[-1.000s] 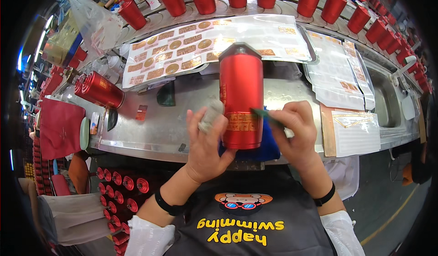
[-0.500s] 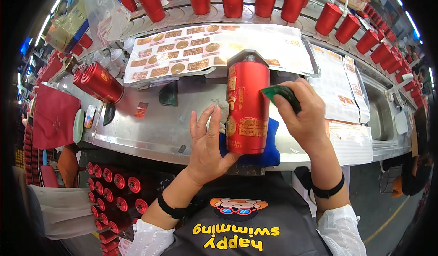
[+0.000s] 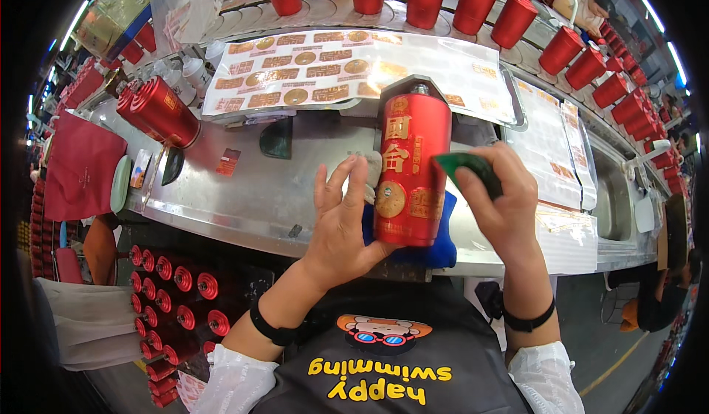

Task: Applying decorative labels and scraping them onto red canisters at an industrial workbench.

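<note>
Right grip (image 3: pixel 508 196) pinching green scraper (image 3: pixel 478 174); left grip (image 3: pixel 340 226) spread, thumb at base of shiny red, gold-marked bottle (image 3: pixel 419 174).

The right hand (image 3: pixel 508 201) holds a flat green tool (image 3: pixel 476 172) by a red bottle (image 3: pixel 415 166).

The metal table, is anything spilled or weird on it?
I can't see any spill on the metal table. One small red piece lies by itself on the left, apart from the big printed sheet, so it looks a bit stray.
</note>
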Action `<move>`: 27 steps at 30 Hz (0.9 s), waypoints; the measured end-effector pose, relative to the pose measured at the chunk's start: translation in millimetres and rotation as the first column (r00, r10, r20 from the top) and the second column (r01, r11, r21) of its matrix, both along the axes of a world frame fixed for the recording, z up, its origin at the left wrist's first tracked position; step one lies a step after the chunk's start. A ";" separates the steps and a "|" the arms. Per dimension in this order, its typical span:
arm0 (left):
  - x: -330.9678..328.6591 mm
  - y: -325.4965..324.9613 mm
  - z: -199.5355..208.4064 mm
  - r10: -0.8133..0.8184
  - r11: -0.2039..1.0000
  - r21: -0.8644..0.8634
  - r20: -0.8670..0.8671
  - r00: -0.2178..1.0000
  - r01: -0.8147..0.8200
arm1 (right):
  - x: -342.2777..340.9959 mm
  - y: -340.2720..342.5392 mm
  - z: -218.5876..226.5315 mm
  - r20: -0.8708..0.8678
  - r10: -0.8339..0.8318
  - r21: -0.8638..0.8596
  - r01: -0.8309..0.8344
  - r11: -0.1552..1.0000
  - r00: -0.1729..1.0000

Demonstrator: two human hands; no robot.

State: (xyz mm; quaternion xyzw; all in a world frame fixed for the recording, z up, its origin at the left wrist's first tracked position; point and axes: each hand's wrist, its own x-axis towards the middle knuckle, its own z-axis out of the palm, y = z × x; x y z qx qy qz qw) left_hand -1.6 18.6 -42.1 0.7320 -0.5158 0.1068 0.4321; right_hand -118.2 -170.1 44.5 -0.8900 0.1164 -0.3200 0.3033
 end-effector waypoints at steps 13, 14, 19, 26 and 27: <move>1.2 -2.0 6.4 0.007 1.000 0.021 0.088 0.996 -0.009 | 6.9 -4.7 6.3 0.005 -0.028 -0.031 0.028 0.999 1.000; 0.9 -1.8 6.3 0.005 0.999 0.035 0.064 0.998 -0.007 | 2.3 3.2 10.4 -0.041 0.132 0.120 -0.127 0.985 0.990; -1.3 -0.9 -1.6 0.012 0.999 0.039 0.042 0.999 -0.014 | 5.4 -3.0 2.1 0.004 0.012 -0.004 -0.012 1.000 1.000; -0.2 1.1 7.9 0.016 0.996 0.084 0.097 0.995 -0.024 | 3.7 -0.2 9.4 -0.081 0.112 0.154 -0.098 0.983 0.990; -0.2 2.2 8.1 0.018 0.995 0.091 0.106 0.994 -0.028 | 0.7 0.9 13.9 -0.101 0.135 0.146 -0.119 0.982 0.986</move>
